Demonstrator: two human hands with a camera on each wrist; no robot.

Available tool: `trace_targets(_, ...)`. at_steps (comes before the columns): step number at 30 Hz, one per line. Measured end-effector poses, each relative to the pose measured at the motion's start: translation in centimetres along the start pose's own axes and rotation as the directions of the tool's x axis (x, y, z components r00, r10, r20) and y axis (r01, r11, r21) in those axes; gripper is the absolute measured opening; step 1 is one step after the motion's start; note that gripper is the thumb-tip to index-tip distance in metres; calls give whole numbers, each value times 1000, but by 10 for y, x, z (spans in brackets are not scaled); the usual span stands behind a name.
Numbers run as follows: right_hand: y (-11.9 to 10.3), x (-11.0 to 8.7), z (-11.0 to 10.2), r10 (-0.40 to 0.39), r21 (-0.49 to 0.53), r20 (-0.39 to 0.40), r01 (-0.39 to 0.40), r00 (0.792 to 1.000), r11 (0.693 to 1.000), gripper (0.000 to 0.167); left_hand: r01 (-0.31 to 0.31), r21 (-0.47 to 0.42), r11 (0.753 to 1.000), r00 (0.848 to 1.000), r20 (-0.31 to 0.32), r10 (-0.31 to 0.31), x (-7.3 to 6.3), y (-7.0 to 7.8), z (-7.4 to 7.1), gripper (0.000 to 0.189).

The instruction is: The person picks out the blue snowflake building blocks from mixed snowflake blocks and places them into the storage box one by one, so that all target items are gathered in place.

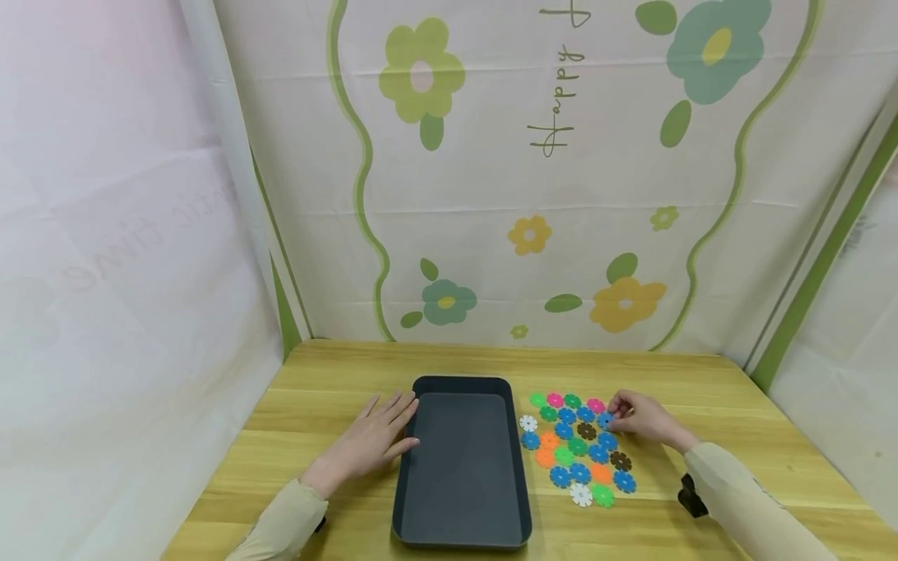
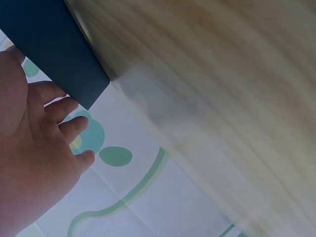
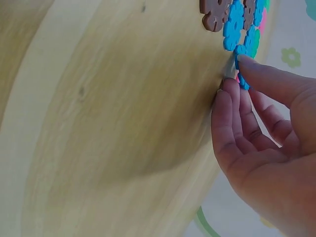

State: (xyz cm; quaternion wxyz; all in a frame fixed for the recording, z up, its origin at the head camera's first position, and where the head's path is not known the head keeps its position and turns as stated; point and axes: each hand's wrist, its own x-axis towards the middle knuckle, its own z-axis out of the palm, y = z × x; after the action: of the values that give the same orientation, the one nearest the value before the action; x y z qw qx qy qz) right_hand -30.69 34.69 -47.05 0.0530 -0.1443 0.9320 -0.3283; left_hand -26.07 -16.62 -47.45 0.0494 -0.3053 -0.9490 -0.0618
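My left hand (image 1: pixel 368 439) lies with straight, spread fingers against the left side of a dark grey rectangular tray (image 1: pixel 463 467). The left wrist view shows those fingertips right at the tray's outer wall (image 2: pixel 57 54). At the far right of a group of colourful flower-shaped plastic discs, my right hand (image 1: pixel 641 418) pinches a blue disc (image 1: pixel 606 421) between thumb and fingers. Seen from the right wrist, this blue disc (image 3: pixel 241 50) is tilted, its middle partly covered by the thumb. Beside it lie another blue disc (image 3: pixel 233 27) and a brown disc (image 3: pixel 213 15).
Several discs in blue, green, orange, pink, white and brown lie flat and close together right of the tray, such as a white disc (image 1: pixel 581 495). The wooden table (image 1: pixel 337 389) ends at a flower-printed curtain (image 1: pixel 477 179), with more cloth at both sides.
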Motion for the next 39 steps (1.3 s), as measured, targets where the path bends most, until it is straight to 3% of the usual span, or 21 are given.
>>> trace_targets(13, -3, -4, 0, 37, 55, -2, -36, 999, 998, 16, -4, 0, 1000, 1000, 1, 4, -1, 1, -1, 70)
trace_targets(27, -12, -9, -4, 85, 110, 14, -86, 996, 990, 16, -2, -9, 1000, 1000, -8, 2, 0, 1, -1, 69)
trace_targets(39, -34, -9, 0, 10, 244, 101, -34, 995, 969, 20, -1, -10, 1000, 1000, -7, 1, -1, 2, -1, 70)
